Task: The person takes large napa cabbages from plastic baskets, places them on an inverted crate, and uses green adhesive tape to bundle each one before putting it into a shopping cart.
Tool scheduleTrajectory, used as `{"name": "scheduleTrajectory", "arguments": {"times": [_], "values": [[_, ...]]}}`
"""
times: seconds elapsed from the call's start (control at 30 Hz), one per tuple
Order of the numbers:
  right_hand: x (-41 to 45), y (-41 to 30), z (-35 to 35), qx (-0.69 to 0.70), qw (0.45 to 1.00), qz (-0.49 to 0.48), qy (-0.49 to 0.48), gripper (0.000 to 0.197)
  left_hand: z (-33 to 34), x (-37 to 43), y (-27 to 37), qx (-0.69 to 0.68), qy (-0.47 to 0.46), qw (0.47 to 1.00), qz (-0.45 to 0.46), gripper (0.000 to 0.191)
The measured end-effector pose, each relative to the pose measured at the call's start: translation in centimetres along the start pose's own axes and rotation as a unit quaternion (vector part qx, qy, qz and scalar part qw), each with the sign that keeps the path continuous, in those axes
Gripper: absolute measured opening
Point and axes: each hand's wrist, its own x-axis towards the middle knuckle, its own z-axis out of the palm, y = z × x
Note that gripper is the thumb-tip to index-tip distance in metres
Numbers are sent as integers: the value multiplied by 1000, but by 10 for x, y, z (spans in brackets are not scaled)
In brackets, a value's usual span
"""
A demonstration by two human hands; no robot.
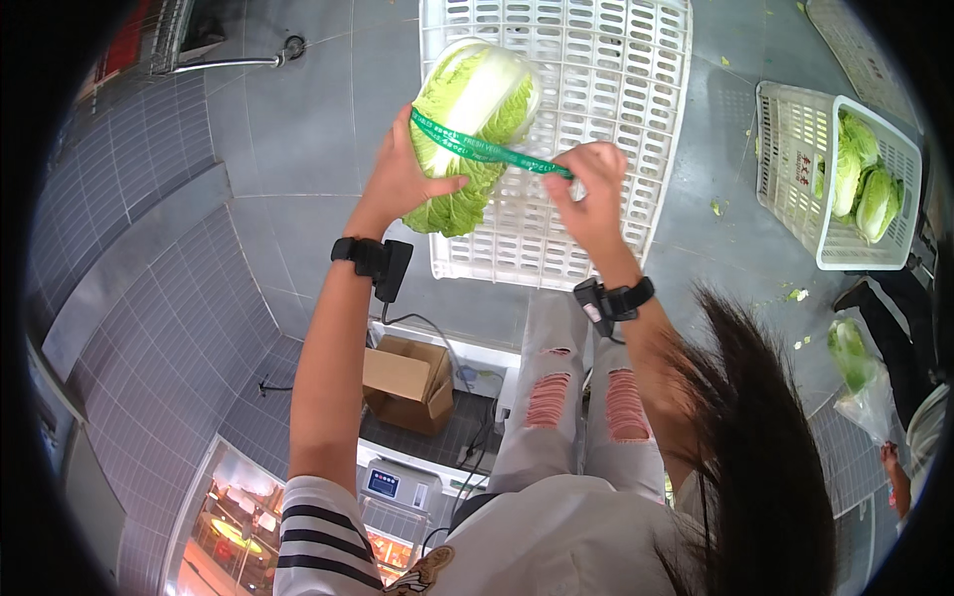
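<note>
A napa cabbage (477, 89) lies over an upturned white plastic crate (589, 97), its white base towards the top of the view. Green printed tape (484, 149) runs around the cabbage's middle. My left hand (402, 175) rests against the cabbage's left side, thumb on its leaves and fingers at the tape's left edge. To the right of the cabbage, my right hand (592, 186) pinches the tape's end and holds it taut. Each of my wrists carries a black strap with a small device.
A white crate (794, 149) holding napa cabbages stands at the right. Below it, another person's hand (891, 456) is beside a bagged cabbage (850, 357). A cardboard box (410, 380), cables and a scale (395, 484) are near my legs. Leaf scraps dot the tiled floor.
</note>
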Motion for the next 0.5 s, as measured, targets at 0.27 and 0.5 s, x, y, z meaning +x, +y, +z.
{"name": "scheduleTrajectory", "arguments": {"times": [0.27, 0.5], "values": [[-7, 19, -19, -120, 987, 49, -91, 35, -16, 15, -9, -145, -92, 985, -29, 112], [13, -119, -30, 173, 896, 366, -181, 35, -13, 11, -18, -94, -67, 993, -40, 114]]}}
